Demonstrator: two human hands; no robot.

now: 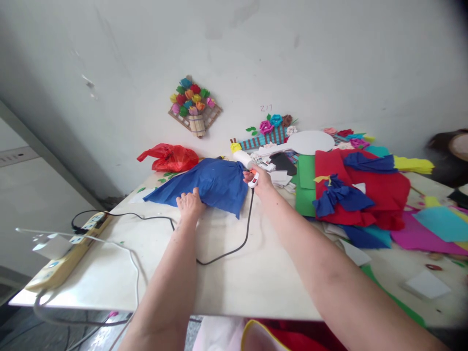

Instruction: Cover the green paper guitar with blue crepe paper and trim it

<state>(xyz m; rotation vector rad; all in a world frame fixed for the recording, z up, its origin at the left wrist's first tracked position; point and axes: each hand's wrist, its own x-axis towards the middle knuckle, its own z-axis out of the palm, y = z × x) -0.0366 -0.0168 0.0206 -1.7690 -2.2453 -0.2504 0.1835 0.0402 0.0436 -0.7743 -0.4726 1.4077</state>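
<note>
Left hand: at the near edge of the blue sheet, fingers loosely bent and parted; cannot tell whether the edge is pinched or only pressed. Sheet lies just far of this hand, long axis roughly left to right, left end narrowing to a point, middle raised; what lies beneath is hidden. Right hand: just beside the sheet's right edge, fingers closed round the handle of a white corded tool, apparently a glue gun. Left hand is the nearer of the two to the sheet; its fingers touch it.

Surface: pale table. At left, power strip by the edge; red plastic bag far of the sheet; bare strip of tabletop on the near side, crossed by the black cord. At right, crowded: green sheet, red sheet, loose colored pieces.

Room: cabinet at left, grey wall along the far side.
</note>
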